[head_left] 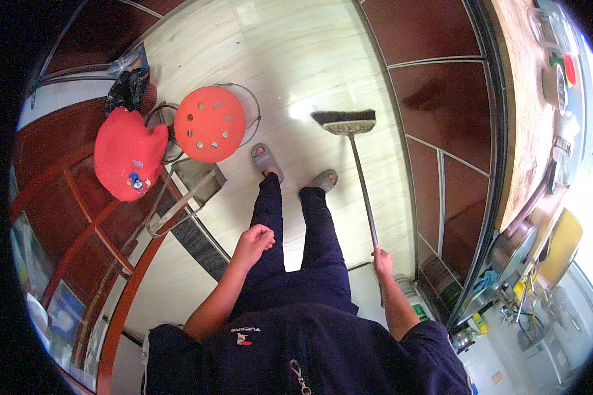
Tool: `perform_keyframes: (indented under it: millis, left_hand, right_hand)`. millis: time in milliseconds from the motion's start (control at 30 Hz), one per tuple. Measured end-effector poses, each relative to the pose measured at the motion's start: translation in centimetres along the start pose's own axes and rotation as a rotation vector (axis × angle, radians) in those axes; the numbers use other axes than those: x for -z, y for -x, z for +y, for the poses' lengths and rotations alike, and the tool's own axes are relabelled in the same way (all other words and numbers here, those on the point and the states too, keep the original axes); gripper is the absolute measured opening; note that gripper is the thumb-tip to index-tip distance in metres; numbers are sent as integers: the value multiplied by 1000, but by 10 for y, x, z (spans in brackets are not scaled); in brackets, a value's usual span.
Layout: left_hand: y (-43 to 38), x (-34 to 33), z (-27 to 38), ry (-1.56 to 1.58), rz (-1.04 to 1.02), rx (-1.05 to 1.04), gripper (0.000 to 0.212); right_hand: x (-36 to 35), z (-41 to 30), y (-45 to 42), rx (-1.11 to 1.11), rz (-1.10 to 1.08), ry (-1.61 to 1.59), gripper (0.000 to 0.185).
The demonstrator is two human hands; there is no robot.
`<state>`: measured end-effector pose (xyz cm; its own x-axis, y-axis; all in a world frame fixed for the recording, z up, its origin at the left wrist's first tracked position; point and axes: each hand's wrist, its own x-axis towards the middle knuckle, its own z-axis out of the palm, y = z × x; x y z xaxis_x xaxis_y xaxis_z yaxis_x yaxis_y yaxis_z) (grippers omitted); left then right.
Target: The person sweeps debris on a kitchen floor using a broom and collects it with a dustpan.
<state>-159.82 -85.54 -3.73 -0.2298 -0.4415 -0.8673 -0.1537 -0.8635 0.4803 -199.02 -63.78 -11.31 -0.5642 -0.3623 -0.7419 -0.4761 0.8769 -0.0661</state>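
Note:
My right hand (383, 262) is wrapped around the long handle of a broom (361, 180). The broom's dark bristles (345, 116) rest on the pale floor, ahead and to the right of my feet. Above my left thigh, my left hand (257, 240) is curled into a loose fist, and no object shows in it. To the left of my legs, a long-handled dustpan (205, 185) stands by the door frame. Just beyond it is a round red stool (210, 124) with holes in its seat.
A red cloth-like cover or bag (123, 153) and a black plastic bag (128, 89) are at the left, by a wooden door (104, 197). Brown-panelled cabinets (440, 98) line the right, under a wooden countertop (524, 113) holding kitchen items. Grey slippers (267, 159) are on my feet.

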Motion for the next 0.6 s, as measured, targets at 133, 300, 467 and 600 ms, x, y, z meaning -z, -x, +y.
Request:
perform_keyframes:
  millis: [133,300,467,600]
  left_hand:
    - [-7,-8,-8,-29,14,6,16]
    - [-16,-19,-14,-77,59,65,16]
    - [-32,-37,-18,-124,46,124,16]
    - [-37,-52,-20,-116,-7,134,15]
  right_hand:
    - [-21,-37,-34,80,39,-114,49]
    - [-9,-218,-168,343,211,12,52]
    - [22,-291,-284,166,35,-235,40]
    - [14,-218,-280,120,-95,-302,42]
